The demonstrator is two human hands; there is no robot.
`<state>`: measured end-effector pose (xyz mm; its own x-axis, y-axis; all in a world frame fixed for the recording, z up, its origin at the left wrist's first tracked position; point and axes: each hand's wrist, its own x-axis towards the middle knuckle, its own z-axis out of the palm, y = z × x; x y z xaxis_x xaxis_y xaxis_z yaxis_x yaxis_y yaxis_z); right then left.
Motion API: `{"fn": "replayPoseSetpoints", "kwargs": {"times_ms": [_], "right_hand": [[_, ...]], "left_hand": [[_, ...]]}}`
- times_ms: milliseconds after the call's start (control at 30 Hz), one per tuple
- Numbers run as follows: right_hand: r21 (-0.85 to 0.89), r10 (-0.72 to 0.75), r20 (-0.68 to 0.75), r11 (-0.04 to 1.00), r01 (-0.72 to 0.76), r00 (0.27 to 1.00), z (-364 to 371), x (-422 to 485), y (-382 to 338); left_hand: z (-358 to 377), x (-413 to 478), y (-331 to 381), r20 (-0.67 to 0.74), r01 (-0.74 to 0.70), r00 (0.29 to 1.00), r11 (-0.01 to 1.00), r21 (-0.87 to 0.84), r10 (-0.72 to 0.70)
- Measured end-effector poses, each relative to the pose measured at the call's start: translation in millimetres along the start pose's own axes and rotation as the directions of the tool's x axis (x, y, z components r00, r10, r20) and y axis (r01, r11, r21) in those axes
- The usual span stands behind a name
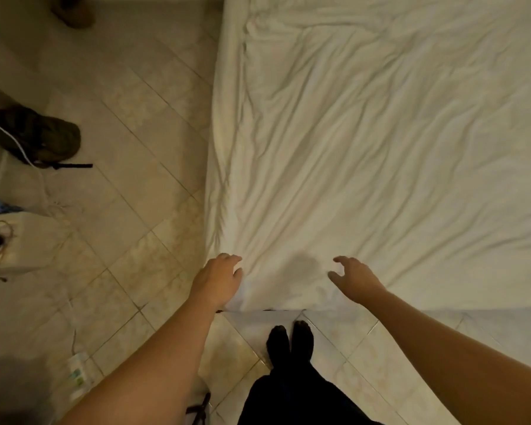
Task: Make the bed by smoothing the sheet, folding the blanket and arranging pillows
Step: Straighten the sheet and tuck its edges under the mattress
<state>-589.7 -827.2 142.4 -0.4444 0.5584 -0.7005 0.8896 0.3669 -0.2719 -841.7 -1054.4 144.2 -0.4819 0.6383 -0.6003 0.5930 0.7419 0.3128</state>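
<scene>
A white sheet [365, 142] covers the bed and is full of creases that fan out from the near left corner. My left hand [219, 279] is closed on the sheet at that corner, bunching the cloth there. My right hand [354, 279] hovers just above the sheet near the bed's front edge, fingers spread and curled, holding nothing. No blanket or pillow is in view.
Tiled floor [129, 167] runs along the bed's left side and front. A dark green bag [40, 136] with a white cable lies at the left. A white low object [16, 240] with cords sits below it. My feet [290, 340] stand at the bed's front edge.
</scene>
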Motion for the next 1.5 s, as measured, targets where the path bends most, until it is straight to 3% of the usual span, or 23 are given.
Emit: {"fn": "replayPoseSetpoints", "kwargs": {"times_ms": [333, 600, 933, 1167, 1500], "right_hand": [[0.098, -0.085, -0.058, 0.991, 0.09, 0.995, -52, -66, -40], [0.127, -0.056, -0.147, 0.989, 0.075, 0.988, -68, -54, -95], [0.23, 0.115, -0.287, 0.972, -0.048, 0.951, -38, -22, -253], [0.317, 0.215, -0.31, 0.942, -0.112, 0.926, -15, -12, -365], [0.355, 0.246, -0.344, 0.927, -0.117, 0.906, -31, 14, -445]], "left_hand": [[-87, -78, 22, -0.125, 0.019, 0.992, 1.0, 0.022, -0.016], [-161, -52, 8, -0.238, -0.06, 0.969, 0.998, 0.027, 0.065], [-274, 22, -129, -0.205, -0.204, 0.951, 0.969, 0.142, 0.231], [-345, 47, -245, -0.182, -0.21, 0.952, 0.956, 0.204, 0.248], [-427, 84, -287, -0.213, -0.271, 0.924, 0.936, 0.225, 0.318]]}}
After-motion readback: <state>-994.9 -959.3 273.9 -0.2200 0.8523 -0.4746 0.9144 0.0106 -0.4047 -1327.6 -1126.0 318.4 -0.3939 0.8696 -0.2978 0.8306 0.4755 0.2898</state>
